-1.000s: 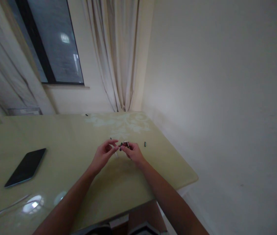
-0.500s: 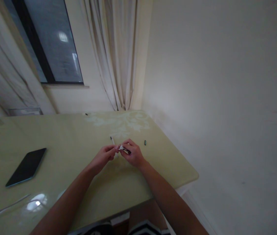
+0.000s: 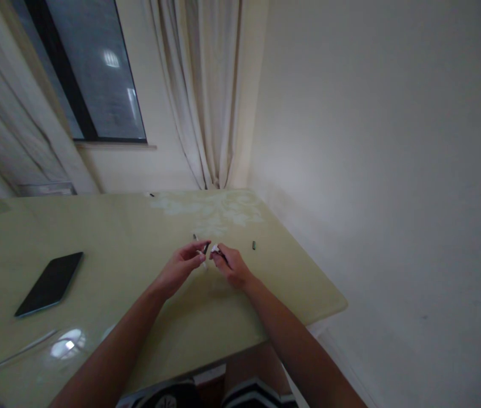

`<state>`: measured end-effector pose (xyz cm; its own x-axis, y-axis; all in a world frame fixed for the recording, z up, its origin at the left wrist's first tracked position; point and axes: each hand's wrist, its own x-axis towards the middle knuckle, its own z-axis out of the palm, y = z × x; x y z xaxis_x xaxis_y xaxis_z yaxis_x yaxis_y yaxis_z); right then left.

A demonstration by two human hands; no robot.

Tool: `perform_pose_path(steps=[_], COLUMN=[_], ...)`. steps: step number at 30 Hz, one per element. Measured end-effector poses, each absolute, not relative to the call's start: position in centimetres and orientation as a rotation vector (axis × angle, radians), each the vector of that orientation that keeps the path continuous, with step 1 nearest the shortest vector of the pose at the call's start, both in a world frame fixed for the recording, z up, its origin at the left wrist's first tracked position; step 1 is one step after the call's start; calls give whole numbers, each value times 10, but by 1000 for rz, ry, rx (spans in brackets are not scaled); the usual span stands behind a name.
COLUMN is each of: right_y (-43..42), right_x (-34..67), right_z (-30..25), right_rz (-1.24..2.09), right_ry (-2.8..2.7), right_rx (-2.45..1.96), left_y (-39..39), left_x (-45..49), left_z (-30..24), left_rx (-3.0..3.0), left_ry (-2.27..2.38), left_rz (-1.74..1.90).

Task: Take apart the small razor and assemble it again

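My left hand [image 3: 181, 264] is pinching a small dark piece [image 3: 206, 248] between thumb and fingertips, just above the table. Close beside it, my right hand [image 3: 232, 266] is closed on a small white and dark item [image 3: 215, 249], whose kind I cannot make out because the fingers cover most of it. A thin white stick with a dark tip [image 3: 195, 237] shows behind my left fingers and is partly hidden by them. To the right of my hands lies a small dark green piece [image 3: 254, 245].
The pale green table [image 3: 125, 226] ends at a wall on the right. A dark tablet [image 3: 49, 285] lies on the left, with a pale cable [image 3: 19, 354] nearer me. Another tiny dark piece [image 3: 152, 195] rests by the far edge, below the curtain [image 3: 206, 102].
My hands, which were together at the white item, have moved slightly apart. A small dark piece now shows in my left fingers, and the white item stays in my right hand.
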<state>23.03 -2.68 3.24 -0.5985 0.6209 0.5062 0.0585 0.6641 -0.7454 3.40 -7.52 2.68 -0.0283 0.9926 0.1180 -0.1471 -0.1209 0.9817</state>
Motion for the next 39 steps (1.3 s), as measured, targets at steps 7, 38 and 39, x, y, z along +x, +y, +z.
perform_pose_path(steps=[7, 38, 39], right_y=[-26, -29, -30], right_x=[232, 229, 230], right_z=[31, 25, 26], right_rz=[938, 938, 932], right_ry=[-2112, -2066, -2067], right_rx=[-397, -474, -470], left_y=[-75, -74, -75], left_x=[35, 40, 41], left_z=[29, 33, 32], left_rx=[1215, 1135, 1135], left_ry=[1044, 982, 963], left_rz=[1363, 1547, 1526])
